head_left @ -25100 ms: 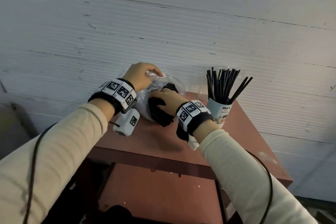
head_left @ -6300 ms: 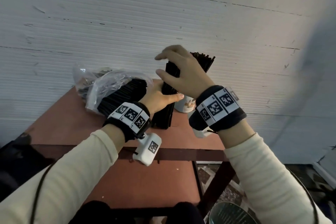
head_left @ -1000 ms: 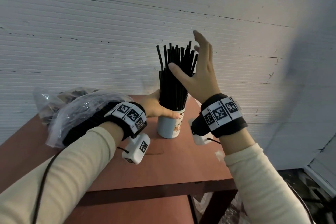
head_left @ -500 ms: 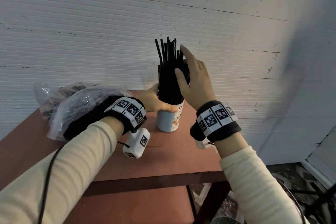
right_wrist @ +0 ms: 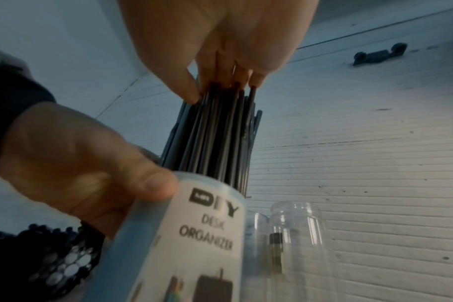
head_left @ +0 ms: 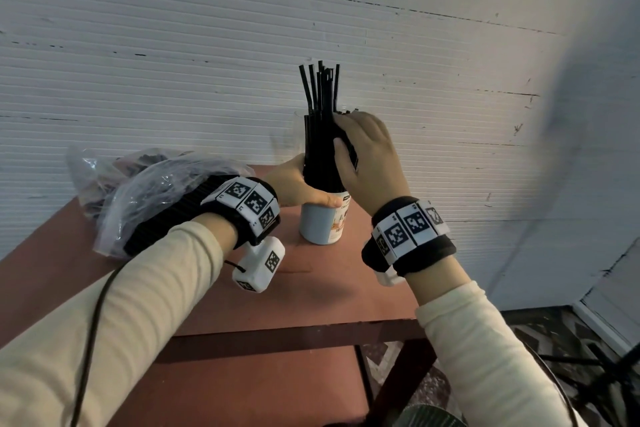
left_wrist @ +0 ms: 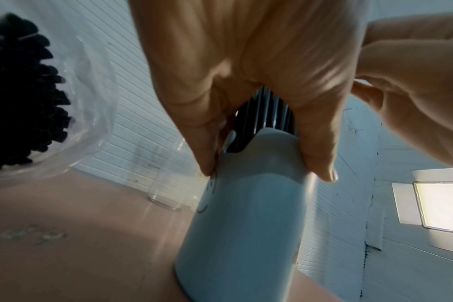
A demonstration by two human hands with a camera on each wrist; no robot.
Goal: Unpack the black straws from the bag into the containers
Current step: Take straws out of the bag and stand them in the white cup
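on the table (head_left: pixel 329 295) black straws (head_left: pixel 320 135) stand upright, ends up, in the container (head_left: pixel 320 225).

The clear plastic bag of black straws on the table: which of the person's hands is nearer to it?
Left. The left hand holds the pale blue cup beside the bag; the right hand is past the cup.

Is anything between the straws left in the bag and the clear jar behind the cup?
Yes. The blue cup with its straws and both hands stand partly between the bag and the clear jar.
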